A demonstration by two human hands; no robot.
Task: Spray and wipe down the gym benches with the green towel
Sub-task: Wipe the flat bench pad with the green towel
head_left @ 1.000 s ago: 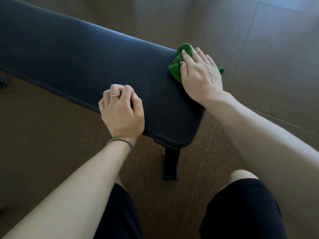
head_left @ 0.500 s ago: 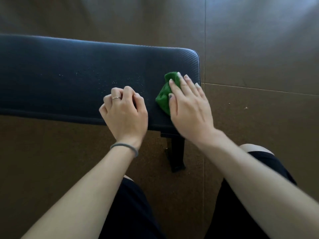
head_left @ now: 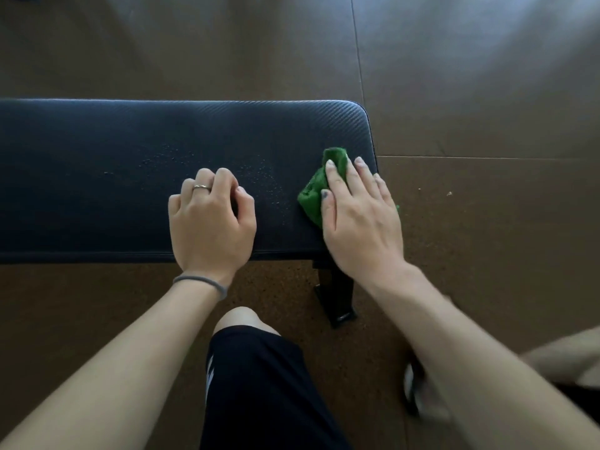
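A dark padded gym bench (head_left: 97, 177) runs from the left edge to its rounded right end. Fine spray droplets (head_left: 259, 177) speckle its middle. The green towel (head_left: 313, 193) lies bunched near the bench's right end. My right hand (head_left: 360, 219) presses flat on the towel with straight fingers, covering most of it. My left hand (head_left: 211, 222) rests on the pad's near edge with fingers curled under, holding nothing; it wears a ring and a wrist band. No spray bottle is in view.
Brown cork-like floor tiles (head_left: 487, 206) surround the bench. A black bench leg (head_left: 336, 297) stands below the right end, just ahead of my knee (head_left: 240, 319) in black shorts. A blurred foot or shoe (head_left: 418, 391) shows at lower right.
My right hand has slid the towel from the far right corner toward the near edge of the bench's right end. My view has swung square onto the bench. The left hand stayed put.
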